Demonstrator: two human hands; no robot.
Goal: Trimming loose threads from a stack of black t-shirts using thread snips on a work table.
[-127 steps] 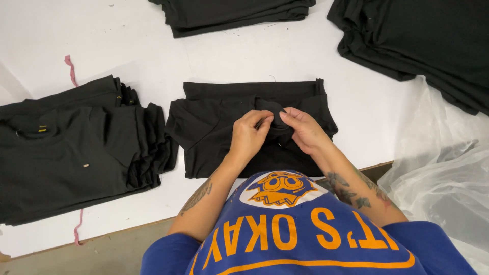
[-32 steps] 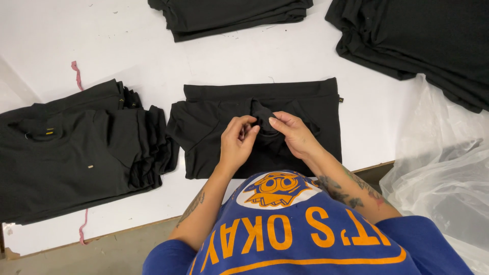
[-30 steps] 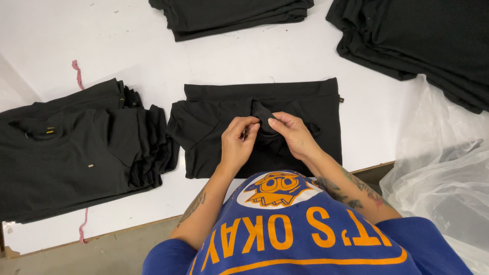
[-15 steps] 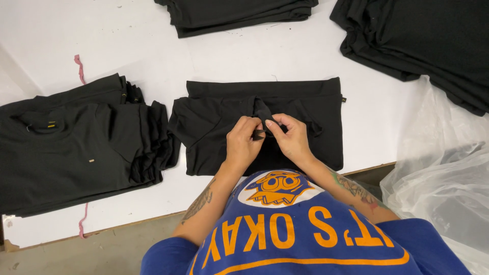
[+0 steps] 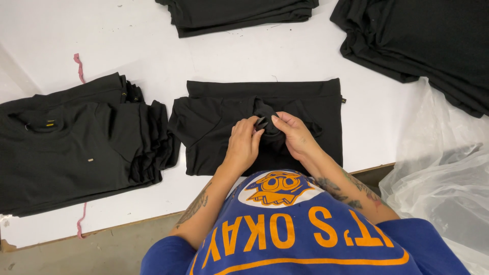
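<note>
A folded black garment (image 5: 265,122) lies flat in the middle of the white counter (image 5: 127,40), right in front of the person. Both hands meet at its centre. The left hand (image 5: 243,145) and the right hand (image 5: 294,135) each have a narrow grip, fingertips pinched on a small bunched ridge of the same cloth; between them sits a small dark piece, perhaps a tag or clip, though it is too small and dark to tell.

To handle this fold well, the pinch should stay at the fingertips and low to the cloth, so that the layers beneath do not lift or slide. The near edge of the garment sits close to the counter's near edge, so any pull is better directed toward the far side than toward the body. Keeping the heels of both hands resting on the fabric would pin the fold square.

To the left lies a stack of black garments (image 5: 76,147), just beside the folded one. Another black pile (image 5: 239,12) sits at the far edge, a third heap of black clothes (image 5: 423,40) at far right, and clear plastic sheeting (image 5: 443,173) at the near right.
</note>
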